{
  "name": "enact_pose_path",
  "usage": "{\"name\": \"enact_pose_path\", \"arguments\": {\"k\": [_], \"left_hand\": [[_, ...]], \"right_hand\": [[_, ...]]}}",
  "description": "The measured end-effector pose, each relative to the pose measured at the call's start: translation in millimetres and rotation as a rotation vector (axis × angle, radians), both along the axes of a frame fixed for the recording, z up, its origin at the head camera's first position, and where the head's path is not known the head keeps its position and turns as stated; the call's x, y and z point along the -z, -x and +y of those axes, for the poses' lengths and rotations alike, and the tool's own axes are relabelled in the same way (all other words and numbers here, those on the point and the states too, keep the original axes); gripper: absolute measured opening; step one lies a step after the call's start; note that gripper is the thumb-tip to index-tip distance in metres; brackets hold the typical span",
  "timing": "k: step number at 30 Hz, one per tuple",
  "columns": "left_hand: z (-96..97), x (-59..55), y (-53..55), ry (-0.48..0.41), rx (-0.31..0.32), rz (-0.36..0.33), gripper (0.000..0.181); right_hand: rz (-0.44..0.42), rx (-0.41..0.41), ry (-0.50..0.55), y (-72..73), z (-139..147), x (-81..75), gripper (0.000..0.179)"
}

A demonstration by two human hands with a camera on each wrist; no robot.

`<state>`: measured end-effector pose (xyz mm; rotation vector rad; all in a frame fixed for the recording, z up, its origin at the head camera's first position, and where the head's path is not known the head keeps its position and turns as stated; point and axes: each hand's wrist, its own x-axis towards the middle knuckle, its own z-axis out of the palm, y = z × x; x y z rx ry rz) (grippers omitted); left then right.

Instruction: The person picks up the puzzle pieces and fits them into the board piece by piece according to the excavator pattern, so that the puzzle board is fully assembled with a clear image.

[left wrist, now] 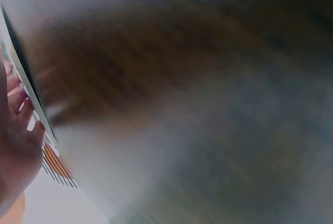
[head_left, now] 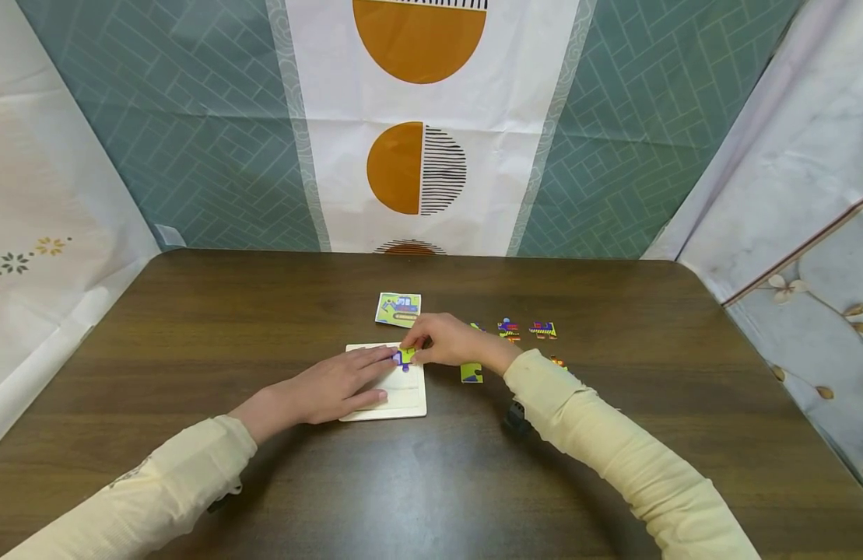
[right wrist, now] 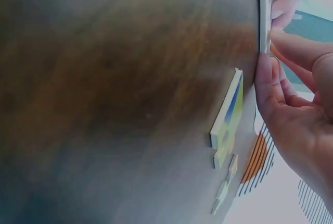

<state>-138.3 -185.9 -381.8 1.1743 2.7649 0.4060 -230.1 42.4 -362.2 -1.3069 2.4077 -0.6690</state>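
Note:
A white puzzle tray (head_left: 401,400) lies on the table with a yellow-green and purple jigsaw puzzle piece (head_left: 405,356) in its upper right corner. My left hand (head_left: 336,383) reaches over the tray from the left, fingers extended and fingertips at the piece's left edge. From the right, my right hand (head_left: 445,339) pinches the same piece with curled fingers and thumb, partly covering it. In the right wrist view the right hand (right wrist: 299,86) shows its fingertips at the tray's edge. The left wrist view catches only part of the left hand (left wrist: 18,140) beside the tray.
Behind the tray lies a picture card (head_left: 398,308) showing an excavator. Right of the tray, a green puzzle piece (head_left: 471,373) lies near several others, including a red and purple one (head_left: 543,330); the right forearm hides some. Patterned curtains (head_left: 228,155) stand around the table.

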Motion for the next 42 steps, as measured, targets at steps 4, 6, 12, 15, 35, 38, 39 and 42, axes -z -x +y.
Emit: {"name": "enact_pose_path", "arguments": {"k": [4,6,12,15,35,38,39,42], "left_hand": [[1.1,1.6,1.2,-0.006,0.004,0.013,0.057],[1.8,2.1,1.4,-0.008,0.007,0.021,0.057],[2.3,2.6,1.8,-0.001,0.022,0.044,0.056],[2.1,1.8,1.3,0.008,0.027,0.045,0.056],[1.2,-2.6,-1.7,0.018,0.006,-0.015,0.059],[0.2,-1.9,-1.3,0.022,-0.001,-0.021,0.06],[-0.1,-1.8,-1.3,0.024,-0.002,-0.02,0.06],[-0.4,-1.1,-1.1,0.026,0.001,-0.021,0.06]], "right_hand": [[0.01,0.012,0.008,-0.3,0.9,-0.8,0.02],[0.017,0.017,0.013,0.0,1.4,-0.1,0.019],[0.061,-0.003,0.036,0.5,2.7,2.5,0.017],[0.074,-0.007,0.044,0.7,2.8,3.8,0.017],[0.022,0.026,-0.028,-2.6,-2.7,-2.6,0.017],[0.02,0.02,-0.028,-3.1,-2.9,-3.1,0.019],[0.019,0.017,-0.028,-3.4,-3.0,-3.4,0.02],[0.012,0.012,-0.027,-4.2,-2.9,-4.0,0.022]]}}
